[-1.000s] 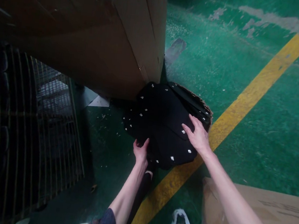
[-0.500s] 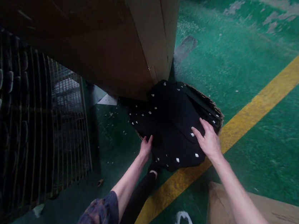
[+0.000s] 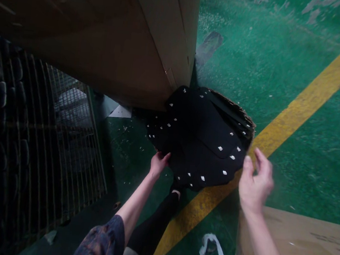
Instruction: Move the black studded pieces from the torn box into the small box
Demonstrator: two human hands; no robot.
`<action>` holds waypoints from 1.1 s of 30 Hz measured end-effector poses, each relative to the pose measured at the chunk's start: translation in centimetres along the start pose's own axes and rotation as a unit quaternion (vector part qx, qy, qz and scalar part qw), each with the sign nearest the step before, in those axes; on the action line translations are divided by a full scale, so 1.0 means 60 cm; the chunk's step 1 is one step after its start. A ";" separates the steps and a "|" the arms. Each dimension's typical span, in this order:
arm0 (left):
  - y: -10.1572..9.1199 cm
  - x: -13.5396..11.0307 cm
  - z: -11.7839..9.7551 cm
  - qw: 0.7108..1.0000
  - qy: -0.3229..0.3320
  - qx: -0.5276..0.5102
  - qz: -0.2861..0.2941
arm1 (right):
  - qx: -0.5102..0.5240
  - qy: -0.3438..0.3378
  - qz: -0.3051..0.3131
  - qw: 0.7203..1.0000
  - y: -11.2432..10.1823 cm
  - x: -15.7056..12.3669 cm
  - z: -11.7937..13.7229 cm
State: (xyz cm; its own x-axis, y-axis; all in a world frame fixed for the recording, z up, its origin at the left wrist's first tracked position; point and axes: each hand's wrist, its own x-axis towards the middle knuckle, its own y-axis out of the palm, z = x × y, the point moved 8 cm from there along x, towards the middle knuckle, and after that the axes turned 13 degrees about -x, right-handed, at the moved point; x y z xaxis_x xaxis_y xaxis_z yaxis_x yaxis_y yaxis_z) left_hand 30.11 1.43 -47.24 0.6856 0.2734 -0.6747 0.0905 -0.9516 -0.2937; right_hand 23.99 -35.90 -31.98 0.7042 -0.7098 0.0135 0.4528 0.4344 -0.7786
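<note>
Low over the floor is a wide black piece (image 3: 192,150) dotted with small white diamond-shaped bits. Its right side curves up with a ragged brown rim (image 3: 246,116); I cannot tell whether it is fabric, foam or a lined container. My left hand (image 3: 159,164) is closed at its left edge, thumb on top and the other fingers mostly hidden. Just off the right edge is my right hand (image 3: 256,184), empty, with thumb and fingers apart and curved.
A large cardboard box (image 3: 153,60) towers behind the black piece. On the left stands a wire cage (image 3: 73,141) with dark rounded items. Another carton (image 3: 295,240) is at lower right. A yellow line (image 3: 310,106) crosses the green floor; a white strip (image 3: 219,251) lies there. My leg (image 3: 159,224) is below.
My right hand has come off the top of the black piece and moved right and down, past its edge. The left hand has stayed at the left edge, shifting slightly left.
</note>
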 end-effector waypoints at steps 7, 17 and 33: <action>0.005 0.003 -0.008 0.999 -0.037 -0.030 0.003 | 0.250 0.500 0.327 0.762 0.169 -0.428 -0.120; 0.026 0.015 -0.024 0.987 -0.128 -0.099 0.013 | 0.467 0.621 0.234 0.584 0.359 -0.437 -0.039; -0.009 0.039 -0.029 0.994 -0.084 -0.016 0.066 | 0.337 0.590 0.239 0.694 0.370 -0.456 -0.057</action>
State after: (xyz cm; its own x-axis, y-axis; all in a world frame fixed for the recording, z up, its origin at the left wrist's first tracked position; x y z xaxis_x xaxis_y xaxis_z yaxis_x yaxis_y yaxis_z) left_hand 32.92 2.32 -47.49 0.5633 0.1630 -0.8100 0.0323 -0.9840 -0.1755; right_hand 12.89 -8.74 -51.77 0.1039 -0.1830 -0.9776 0.7550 0.6544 -0.0423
